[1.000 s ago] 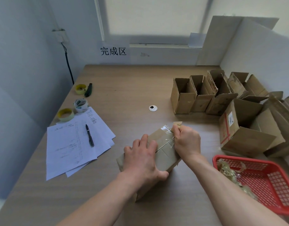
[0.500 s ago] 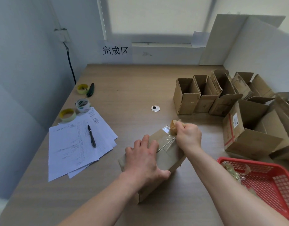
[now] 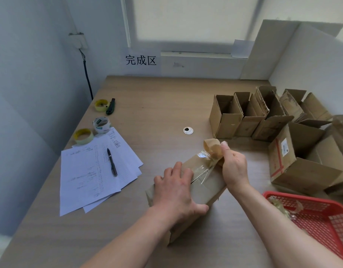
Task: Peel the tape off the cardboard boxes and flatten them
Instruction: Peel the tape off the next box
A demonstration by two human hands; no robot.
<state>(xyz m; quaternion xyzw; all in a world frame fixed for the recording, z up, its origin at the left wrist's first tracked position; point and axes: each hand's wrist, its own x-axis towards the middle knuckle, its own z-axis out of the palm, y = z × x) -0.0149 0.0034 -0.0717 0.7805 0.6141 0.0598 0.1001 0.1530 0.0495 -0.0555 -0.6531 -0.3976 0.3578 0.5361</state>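
Note:
A closed brown cardboard box [image 3: 207, 188] lies on the wooden table in front of me, sealed along its top with clear tape [image 3: 202, 172]. My left hand [image 3: 176, 192] rests on the box's near half, fingers spread and thumb round its right edge. My right hand [image 3: 233, 164] pinches a curled strip of peeled tape [image 3: 213, 149] at the box's far end. The strip lifts off the box and stretches taut toward the seam.
Several open empty boxes [image 3: 250, 117] stand at the right, a larger one [image 3: 298, 161] tipped on its side. A red basket [image 3: 321, 219] with tape scraps sits at the near right. Papers [image 3: 93, 171] with a pen [image 3: 112, 161], tape rolls [image 3: 101, 124] and a cutter [image 3: 110, 106] lie left.
My right hand has pulled the tape strip up and away from the box's far end, so more curled tape stands free. My left hand has stayed on the box.

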